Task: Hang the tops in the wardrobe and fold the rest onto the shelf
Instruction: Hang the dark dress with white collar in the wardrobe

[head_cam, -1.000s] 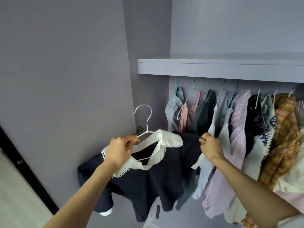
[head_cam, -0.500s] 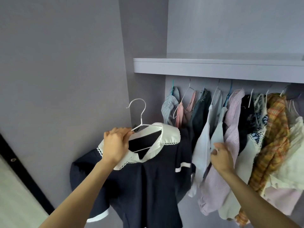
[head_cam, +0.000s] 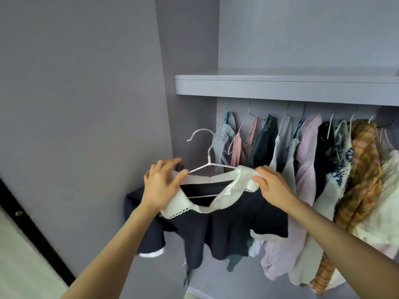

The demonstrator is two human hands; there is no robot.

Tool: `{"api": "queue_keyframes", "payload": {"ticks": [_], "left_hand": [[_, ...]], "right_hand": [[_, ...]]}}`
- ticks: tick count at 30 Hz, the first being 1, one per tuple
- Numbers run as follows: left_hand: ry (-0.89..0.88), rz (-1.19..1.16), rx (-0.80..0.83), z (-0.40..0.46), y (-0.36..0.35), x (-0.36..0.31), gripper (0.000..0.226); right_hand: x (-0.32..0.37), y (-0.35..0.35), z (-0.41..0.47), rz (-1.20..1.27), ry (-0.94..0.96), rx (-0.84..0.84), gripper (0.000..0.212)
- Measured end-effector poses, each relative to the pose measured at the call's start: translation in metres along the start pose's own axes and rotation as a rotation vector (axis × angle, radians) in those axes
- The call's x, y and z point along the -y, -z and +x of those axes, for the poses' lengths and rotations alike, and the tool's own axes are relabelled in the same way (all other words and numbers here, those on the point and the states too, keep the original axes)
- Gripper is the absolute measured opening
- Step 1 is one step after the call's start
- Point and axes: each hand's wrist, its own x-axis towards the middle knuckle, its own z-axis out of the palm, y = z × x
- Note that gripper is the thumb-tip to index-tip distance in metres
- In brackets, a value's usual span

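Lilac-grey wardrobe walls fill our view, with a lilac-grey shelf board running above and beyond both our hands. Our left hand grips the left shoulder of a white wire hanger, fingers curled over the white scalloped collar of a navy short-sleeved top that is draped on it. Our right hand pinches the right end of that collar between thumb and fingers, at the hanger's other shoulder. The navy top hangs between and below the two hands, its white-cuffed sleeves spreading out to either side, and the hanger's hook rises above and between them, free of any rail.

Beyond and to the right of our right hand, a row of hung garments sits under the shelf; the rail itself is hidden by the shelf edge. We count roughly nine, though they overlap and the far right is crowded: among them a grey-blue striped top, a pink strappy top, a dark teal garment, a pink-and-white striped shirt and an orange plaid shirt. Below and to the left of our left hand, a black strip runs diagonally along the wardrobe's lower edge, with pale floor beyond it.
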Motion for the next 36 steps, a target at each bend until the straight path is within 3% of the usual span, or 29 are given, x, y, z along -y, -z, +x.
{"api": "queue_keyframes", "payload": {"ticks": [3, 6, 8, 10, 11, 14, 17, 19, 21, 25, 26, 28, 31, 33, 36], "left_hand": [[0.198, -0.029, 0.059, -0.006, 0.002, 0.027, 0.088], [0.389, -0.217, 0.196, -0.003, -0.007, 0.041, 0.100], [0.451, -0.218, 0.180, 0.006, -0.018, 0.043, 0.077], [0.397, -0.013, 0.110, 0.019, -0.026, 0.042, 0.039], [0.360, 0.049, 0.064, 0.025, -0.032, 0.038, 0.032], [0.375, 0.043, -0.015, 0.039, -0.037, 0.030, 0.038], [0.383, -0.052, 0.114, 0.054, -0.046, 0.022, 0.046], [0.351, -0.208, 0.164, 0.058, -0.051, 0.015, 0.049], [0.176, -0.270, 0.214, 0.055, -0.057, 0.004, 0.048], [-0.199, -0.048, 0.625, 0.046, -0.078, -0.023, 0.046], [-0.225, 0.016, 0.635, 0.046, -0.084, -0.026, 0.033], [-0.200, 0.117, 0.507, 0.048, -0.090, -0.025, 0.016], [-0.095, 0.222, 0.362, 0.051, -0.091, -0.010, 0.021], [-0.027, 0.255, 0.396, 0.055, -0.089, 0.002, 0.030], [0.034, 0.369, 0.551, 0.063, -0.077, 0.012, 0.063]], "right_hand": [[-0.016, 0.011, -0.011, 0.015, -0.109, -0.081, 0.018], [-0.029, 0.022, -0.022, 0.037, -0.209, -0.103, 0.024], [-0.035, 0.027, -0.028, 0.025, -0.249, -0.120, 0.031], [-0.043, 0.034, -0.035, -0.031, -0.292, -0.165, 0.024], [-0.048, 0.041, -0.040, -0.074, -0.309, -0.195, 0.021], [-0.058, 0.054, -0.050, -0.154, -0.293, -0.224, 0.020], [-0.068, 0.064, -0.060, -0.158, -0.334, -0.237, 0.022], [-0.074, 0.067, -0.066, -0.175, -0.365, -0.239, 0.023], [-0.072, 0.069, -0.067, -0.213, -0.364, -0.224, 0.023], [-0.053, 0.063, -0.061, -0.217, -0.317, -0.189, 0.026], [-0.047, 0.063, -0.057, -0.189, -0.319, -0.157, 0.026], [-0.035, 0.065, -0.051, -0.095, -0.347, 0.049, 0.029], [-0.012, 0.064, -0.044, -0.065, -0.297, 0.440, 0.034], [0.005, 0.056, -0.040, -0.087, -0.246, 0.496, 0.035], [0.030, 0.039, -0.029, -0.051, -0.274, 0.450, 0.034]]}}
